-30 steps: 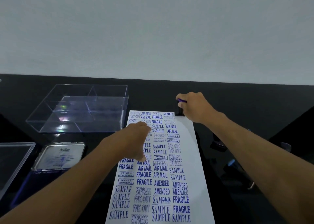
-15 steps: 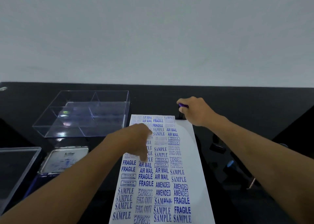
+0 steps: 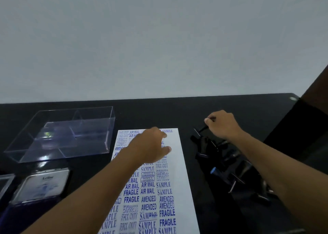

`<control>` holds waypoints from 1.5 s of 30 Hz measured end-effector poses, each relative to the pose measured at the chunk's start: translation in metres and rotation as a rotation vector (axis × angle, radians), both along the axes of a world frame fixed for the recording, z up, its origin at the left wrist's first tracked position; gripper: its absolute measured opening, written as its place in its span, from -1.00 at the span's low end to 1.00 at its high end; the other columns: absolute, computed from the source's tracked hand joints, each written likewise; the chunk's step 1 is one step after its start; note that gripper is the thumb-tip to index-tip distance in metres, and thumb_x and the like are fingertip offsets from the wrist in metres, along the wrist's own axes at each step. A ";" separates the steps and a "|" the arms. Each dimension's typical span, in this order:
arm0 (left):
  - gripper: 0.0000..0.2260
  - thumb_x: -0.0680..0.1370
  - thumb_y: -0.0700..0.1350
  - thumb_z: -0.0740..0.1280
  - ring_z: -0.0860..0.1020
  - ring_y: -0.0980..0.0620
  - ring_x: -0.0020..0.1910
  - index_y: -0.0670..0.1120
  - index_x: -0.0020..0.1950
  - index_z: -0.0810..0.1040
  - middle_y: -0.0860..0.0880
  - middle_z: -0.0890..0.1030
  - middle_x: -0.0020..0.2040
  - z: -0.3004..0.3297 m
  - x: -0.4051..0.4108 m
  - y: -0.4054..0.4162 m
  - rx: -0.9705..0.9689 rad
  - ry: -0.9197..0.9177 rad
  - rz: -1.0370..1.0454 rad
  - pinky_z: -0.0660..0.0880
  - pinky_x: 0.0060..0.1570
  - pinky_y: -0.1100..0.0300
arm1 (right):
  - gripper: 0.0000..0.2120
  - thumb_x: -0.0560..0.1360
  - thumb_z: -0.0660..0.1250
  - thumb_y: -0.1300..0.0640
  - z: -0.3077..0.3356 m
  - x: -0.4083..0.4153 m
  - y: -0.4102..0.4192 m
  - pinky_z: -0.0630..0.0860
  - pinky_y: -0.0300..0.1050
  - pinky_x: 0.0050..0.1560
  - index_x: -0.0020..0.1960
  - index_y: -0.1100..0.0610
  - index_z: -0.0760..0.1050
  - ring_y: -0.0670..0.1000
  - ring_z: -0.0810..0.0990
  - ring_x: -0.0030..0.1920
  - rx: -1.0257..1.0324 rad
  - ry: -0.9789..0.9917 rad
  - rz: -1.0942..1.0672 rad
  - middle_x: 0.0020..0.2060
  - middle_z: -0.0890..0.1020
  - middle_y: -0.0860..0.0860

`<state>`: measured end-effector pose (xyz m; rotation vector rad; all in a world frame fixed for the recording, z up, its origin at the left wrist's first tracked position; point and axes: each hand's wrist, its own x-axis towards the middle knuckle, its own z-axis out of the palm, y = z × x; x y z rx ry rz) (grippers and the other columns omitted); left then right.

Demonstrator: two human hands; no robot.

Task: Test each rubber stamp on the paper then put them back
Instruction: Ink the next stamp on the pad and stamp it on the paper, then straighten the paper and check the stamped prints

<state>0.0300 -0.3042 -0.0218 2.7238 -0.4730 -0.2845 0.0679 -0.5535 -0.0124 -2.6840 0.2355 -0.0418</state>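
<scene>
A white paper sheet (image 3: 179, 164) covered in blue stamp prints lies on the black table. My left hand (image 3: 150, 145) rests on its upper part with the fingers spread flat. To the right of the sheet, my right hand (image 3: 221, 125) grips a black rubber stamp (image 3: 204, 128) by its handle, just above the table and off the paper's top right corner. Several more black stamps (image 3: 230, 166) lie in a heap on the table under my right forearm.
A clear plastic divided box (image 3: 58, 132) stands at the back left. In front of it sits an ink pad (image 3: 40, 185) with its lid up, and a clear lid (image 3: 5, 182) at the left edge. A dark object (image 3: 308, 125) fills the right side.
My right hand has carried the stamp off the paper's top right corner and to the right, over the stamp heap. My left hand has slid up the sheet. The camera has panned right.
</scene>
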 end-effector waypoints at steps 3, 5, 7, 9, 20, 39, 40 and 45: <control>-0.49 0.56 0.15 0.27 0.36 -0.03 0.41 0.02 0.47 0.32 0.03 0.30 0.49 0.000 -0.001 -0.021 -0.015 0.003 -0.046 0.36 0.36 0.00 | -0.69 0.58 0.23 -0.05 -0.010 -0.006 -0.019 0.56 0.02 0.08 -0.11 0.11 0.64 0.13 0.62 -0.08 -0.006 0.031 -0.092 -0.11 0.69 0.06; -0.48 0.57 0.16 0.25 0.30 -0.02 0.45 0.02 0.49 0.29 0.03 0.28 0.51 0.000 -0.002 -0.032 -0.009 0.007 -0.075 0.32 0.39 0.00 | -0.67 0.59 0.21 -0.05 -0.016 -0.009 -0.026 0.56 0.03 0.06 -0.17 0.11 0.62 0.14 0.60 -0.12 0.010 0.040 -0.117 -0.18 0.67 0.07; -0.48 0.58 0.15 0.25 0.26 -0.01 0.48 0.03 0.50 0.28 0.03 0.27 0.52 -0.001 -0.005 -0.035 -0.021 0.016 -0.076 0.29 0.41 0.03 | -0.63 0.59 0.18 -0.05 -0.022 -0.010 -0.028 0.57 0.04 0.01 -0.27 0.12 0.55 0.14 0.59 -0.19 0.023 0.054 -0.121 -0.26 0.63 0.08; -0.49 0.58 0.14 0.25 0.24 -0.01 0.49 0.02 0.50 0.27 0.03 0.26 0.52 -0.001 -0.007 -0.036 -0.021 0.012 -0.078 0.26 0.42 0.04 | -0.60 0.59 0.16 -0.07 -0.025 -0.012 -0.027 0.56 0.06 0.03 -0.30 0.12 0.51 0.17 0.60 -0.15 0.036 0.074 -0.126 -0.28 0.61 0.09; -0.53 0.60 0.13 0.21 0.25 0.01 0.48 0.03 0.49 0.30 0.05 0.29 0.51 0.007 -0.041 0.012 -0.010 -0.004 0.027 0.19 0.43 0.09 | -0.76 0.57 0.22 0.08 0.005 -0.074 0.042 0.53 0.03 0.09 0.13 0.15 0.55 0.10 0.51 0.14 0.057 -0.202 0.027 0.06 0.57 0.08; -0.72 0.50 -0.10 0.42 0.53 0.03 -0.02 -0.09 0.20 0.59 -0.03 0.50 0.02 -0.032 -0.149 0.110 -0.199 0.031 0.364 0.40 -0.04 0.29 | -0.73 0.46 0.35 -0.05 -0.057 -0.152 0.111 0.37 -0.16 -0.21 -0.17 0.16 0.41 0.13 0.54 -0.11 0.156 0.147 -0.132 0.03 0.58 0.16; -0.71 0.49 -0.11 0.43 0.51 0.07 -0.05 -0.10 0.20 0.59 0.01 0.48 -0.01 -0.034 -0.149 0.110 -0.230 0.024 0.377 0.37 -0.07 0.31 | -0.71 0.44 0.36 -0.07 -0.059 -0.150 0.112 0.40 -0.14 -0.20 -0.15 0.16 0.44 0.16 0.56 -0.05 0.183 0.161 -0.154 0.04 0.58 0.16; -0.57 0.46 -0.05 0.47 0.48 0.11 0.05 -0.04 0.31 0.52 0.01 0.49 0.08 -0.046 -0.151 0.116 -0.312 -0.005 0.436 0.33 0.03 0.32 | -0.66 0.32 0.36 -0.08 -0.062 -0.139 0.116 0.44 -0.15 -0.20 -0.05 0.16 0.52 0.16 0.57 -0.01 0.283 0.214 -0.254 -0.02 0.58 0.09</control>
